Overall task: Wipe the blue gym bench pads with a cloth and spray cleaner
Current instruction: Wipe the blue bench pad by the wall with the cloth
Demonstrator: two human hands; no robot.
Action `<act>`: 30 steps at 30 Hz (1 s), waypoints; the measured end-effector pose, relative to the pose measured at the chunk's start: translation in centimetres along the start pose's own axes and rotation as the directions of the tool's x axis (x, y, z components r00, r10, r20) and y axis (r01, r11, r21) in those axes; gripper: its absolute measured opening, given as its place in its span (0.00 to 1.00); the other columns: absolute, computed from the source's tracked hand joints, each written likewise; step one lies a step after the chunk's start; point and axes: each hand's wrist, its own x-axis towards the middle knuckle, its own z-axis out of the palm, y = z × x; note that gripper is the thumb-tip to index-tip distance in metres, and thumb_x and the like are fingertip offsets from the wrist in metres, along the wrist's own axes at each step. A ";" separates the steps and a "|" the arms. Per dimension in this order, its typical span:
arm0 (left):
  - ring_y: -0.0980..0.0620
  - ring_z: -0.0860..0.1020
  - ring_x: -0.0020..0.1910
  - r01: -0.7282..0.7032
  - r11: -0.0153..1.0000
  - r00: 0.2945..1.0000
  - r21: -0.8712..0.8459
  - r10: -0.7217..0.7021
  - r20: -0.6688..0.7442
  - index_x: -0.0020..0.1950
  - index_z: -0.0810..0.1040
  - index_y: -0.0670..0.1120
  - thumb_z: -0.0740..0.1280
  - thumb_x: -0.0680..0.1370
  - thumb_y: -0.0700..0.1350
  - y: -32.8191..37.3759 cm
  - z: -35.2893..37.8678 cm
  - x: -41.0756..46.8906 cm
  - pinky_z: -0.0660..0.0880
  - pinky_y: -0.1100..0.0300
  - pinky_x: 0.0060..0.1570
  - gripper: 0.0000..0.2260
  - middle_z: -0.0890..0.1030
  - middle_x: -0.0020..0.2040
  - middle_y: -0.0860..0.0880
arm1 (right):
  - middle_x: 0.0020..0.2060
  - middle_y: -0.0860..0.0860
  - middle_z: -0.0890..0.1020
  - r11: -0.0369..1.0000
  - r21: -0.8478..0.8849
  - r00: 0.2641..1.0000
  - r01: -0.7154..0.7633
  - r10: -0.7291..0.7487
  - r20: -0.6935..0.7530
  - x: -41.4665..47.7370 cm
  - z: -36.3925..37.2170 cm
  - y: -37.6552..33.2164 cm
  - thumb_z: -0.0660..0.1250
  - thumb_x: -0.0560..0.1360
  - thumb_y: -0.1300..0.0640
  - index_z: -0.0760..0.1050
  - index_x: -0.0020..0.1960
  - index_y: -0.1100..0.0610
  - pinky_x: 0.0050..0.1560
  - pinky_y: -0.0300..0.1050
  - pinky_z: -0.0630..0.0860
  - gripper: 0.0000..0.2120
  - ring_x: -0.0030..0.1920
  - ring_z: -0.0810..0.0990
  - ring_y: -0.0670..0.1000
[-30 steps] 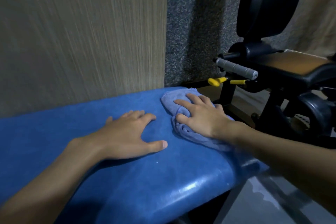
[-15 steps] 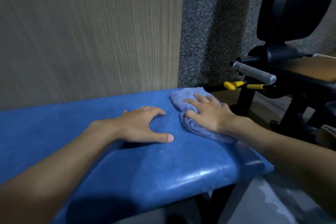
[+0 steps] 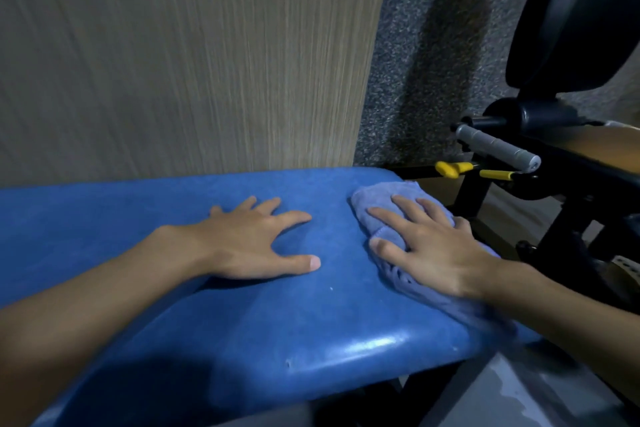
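Note:
The blue bench pad point(image 3: 277, 329) fills the lower half of the view, its rounded end at the right. A light purple cloth point(image 3: 381, 198) lies bunched on that right end. My right hand point(image 3: 429, 243) presses flat on the cloth, fingers spread, covering most of it. My left hand point(image 3: 256, 243) rests palm down on the bare pad to the left of the cloth, fingers apart, holding nothing. No spray bottle is in view.
A wood-grain wall panel point(image 3: 194, 55) stands right behind the pad, with grey carpeted wall point(image 3: 433, 45) beside it. A black gym machine point(image 3: 571, 28) with a grey handle point(image 3: 495, 147) and yellow pins point(image 3: 453, 168) stands close on the right.
My right hand has slid the cloth toward the right end of the pad. My left hand has stayed flat on the pad. The view has shifted.

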 end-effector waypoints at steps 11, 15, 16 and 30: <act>0.45 0.41 0.81 -0.019 0.999 1.000 0.035 0.019 -0.020 0.76 0.43 0.72 0.48 0.64 0.82 -0.4 1.0 0.5 0.46 0.34 0.73 0.41 0.43 0.82 0.52 | 0.76 0.45 0.58 0.995 0.033 0.996 -0.090 0.090 0.001 13.5 -0.8 -2.0 0.48 0.79 0.37 0.57 0.74 0.36 0.65 0.68 0.56 0.24 0.75 0.55 0.59; 0.44 0.43 0.81 -0.016 1.000 1.000 0.019 0.016 -0.022 0.76 0.46 0.72 0.50 0.66 0.82 -0.4 0.7 0.3 0.47 0.33 0.73 0.41 0.44 0.83 0.52 | 0.79 0.44 0.53 0.998 0.014 0.998 -0.063 0.063 -0.010 9.6 -0.3 -1.8 0.46 0.79 0.35 0.54 0.75 0.34 0.69 0.68 0.52 0.25 0.77 0.51 0.55; 0.44 0.44 0.81 -0.015 1.000 1.000 0.019 0.015 -0.023 0.76 0.46 0.72 0.51 0.66 0.82 -0.3 0.6 0.4 0.48 0.33 0.73 0.40 0.45 0.83 0.52 | 0.79 0.44 0.53 0.999 0.013 0.999 -0.043 0.043 -0.015 7.9 -0.2 -1.8 0.46 0.79 0.35 0.53 0.75 0.33 0.70 0.68 0.51 0.25 0.78 0.50 0.55; 0.45 0.50 0.80 0.003 0.999 1.000 -0.034 -0.003 -0.021 0.75 0.51 0.72 0.49 0.60 0.83 -2.0 -0.3 0.1 0.54 0.34 0.72 0.44 0.53 0.81 0.55 | 0.78 0.37 0.48 0.999 -0.007 0.999 0.048 -0.048 -0.013 -1.2 0.1 -1.7 0.37 0.66 0.25 0.49 0.74 0.29 0.72 0.64 0.48 0.36 0.78 0.45 0.49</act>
